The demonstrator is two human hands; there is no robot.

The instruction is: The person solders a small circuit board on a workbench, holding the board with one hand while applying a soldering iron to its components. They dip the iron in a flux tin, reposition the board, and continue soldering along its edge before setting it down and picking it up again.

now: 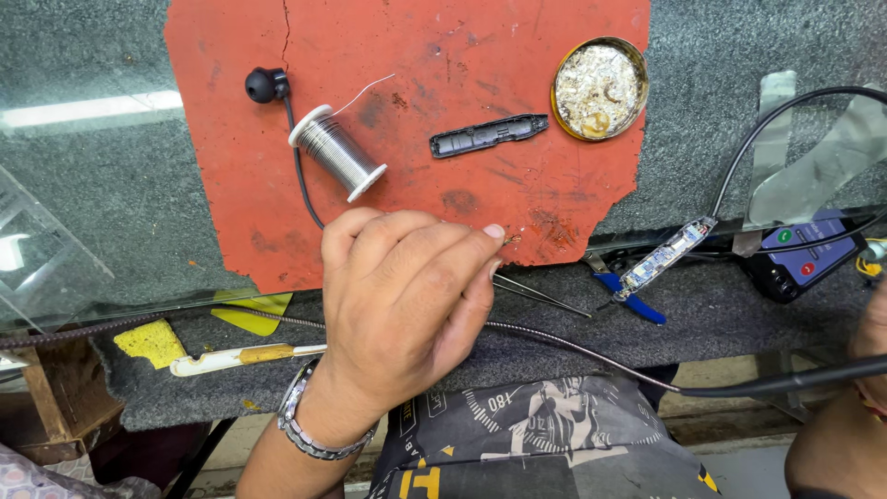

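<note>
Your left hand (402, 300) sits at the near edge of the red mat (231, 185), fingers curled together, thumb and forefinger pinching a pair of tweezers (540, 298) whose points run right along the grey felt. Your right hand (864, 370) shows only at the right edge; its fingers cannot be told, though a dark soldering handle (785, 381) lies by it. Far on the mat: a solder spool (337, 152), a black earbud (266, 85) with its cable, a slim grey plastic cover (488, 135), and a round tin (600, 88) of flux residue. Right of the tweezers, an open circuit board (667, 254) rests on the felt, just beside blue-handled cutters (628, 296). Risk: the braided cable (573, 344) crosses under your wrist, so a snag could likely drag the iron.
</note>
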